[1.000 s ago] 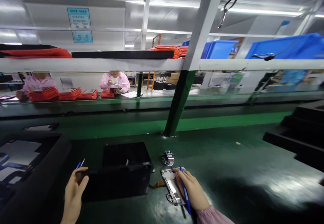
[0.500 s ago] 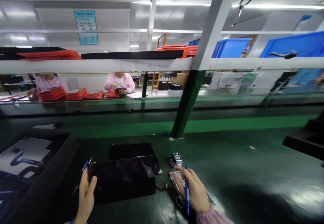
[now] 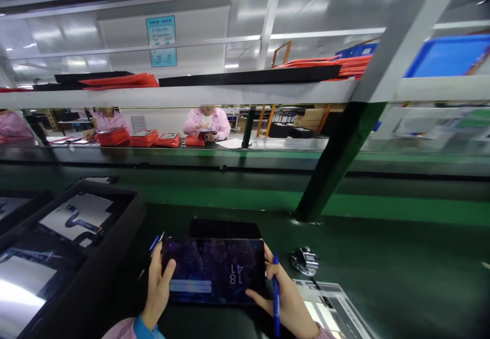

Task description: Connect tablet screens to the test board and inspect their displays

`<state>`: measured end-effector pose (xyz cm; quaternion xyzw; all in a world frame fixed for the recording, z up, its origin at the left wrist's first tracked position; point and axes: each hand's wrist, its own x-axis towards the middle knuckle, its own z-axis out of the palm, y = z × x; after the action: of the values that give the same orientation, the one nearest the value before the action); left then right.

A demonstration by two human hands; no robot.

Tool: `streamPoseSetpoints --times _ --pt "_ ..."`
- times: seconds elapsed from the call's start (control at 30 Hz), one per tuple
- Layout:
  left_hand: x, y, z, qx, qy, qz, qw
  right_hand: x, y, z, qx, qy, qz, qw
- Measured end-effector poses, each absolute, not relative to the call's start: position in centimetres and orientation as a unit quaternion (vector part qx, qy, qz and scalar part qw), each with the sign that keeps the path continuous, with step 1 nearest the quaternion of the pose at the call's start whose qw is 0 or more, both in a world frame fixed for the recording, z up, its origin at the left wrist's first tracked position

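A dark tablet screen [image 3: 209, 265], lit with an upside-down "18 41", is held level in front of me. My left hand [image 3: 156, 288] grips its left end, thumb on the face. On its right end my right hand [image 3: 288, 298] has closed, and a blue pen [image 3: 276, 295] is tucked between those fingers. Behind the screen lies another dark panel [image 3: 225, 228], partly covered. Beyond my right hand sit a shiny metal hand counter [image 3: 305, 261] and, partly hidden by that hand, an opened tablet body [image 3: 340, 308]. A blue pen-like item [image 3: 154, 243] lies by my left fingertips.
Black foam trays [image 3: 126, 221] with silvery screen panels stand at the left. A slanted green-and-white post [image 3: 337, 150] rises at the bench's back. Across the way, people in pink work beside red stacks [image 3: 143, 138]. Blue bins [image 3: 447, 55] rest on the upper shelf.
The tablet screen has lit up. My right hand has moved from the parts at the right onto the screen's right end, keeping the pen. The view has swung left.
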<state>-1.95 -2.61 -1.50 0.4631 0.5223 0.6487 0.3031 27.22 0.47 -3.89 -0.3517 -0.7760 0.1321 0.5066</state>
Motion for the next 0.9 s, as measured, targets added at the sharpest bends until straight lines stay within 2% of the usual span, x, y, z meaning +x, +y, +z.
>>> streamPoseSetpoints --times 0.37,0.7,0.8,0.9 --pt "-1.4 -2.9 -0.4 0.503 0.53 0.608 0.312 27.2 0.0 -3.8 -0.353 -0.787 0.127 0.49" --pt "-1.5 -2.8 -1.1 0.541 0.558 0.578 0.25 27.0 -0.3 -3.1 -0.36 -0.789 0.132 0.481" --pt "-1.5 -3.0 -0.8 0.54 0.559 0.571 0.265 27.0 -0.4 -3.1 -0.363 -0.783 0.153 0.482" --pt "-1.6 -2.5 -0.7 0.518 0.556 0.562 0.327 26.7 -0.5 -3.0 -0.364 -0.753 0.22 0.502"
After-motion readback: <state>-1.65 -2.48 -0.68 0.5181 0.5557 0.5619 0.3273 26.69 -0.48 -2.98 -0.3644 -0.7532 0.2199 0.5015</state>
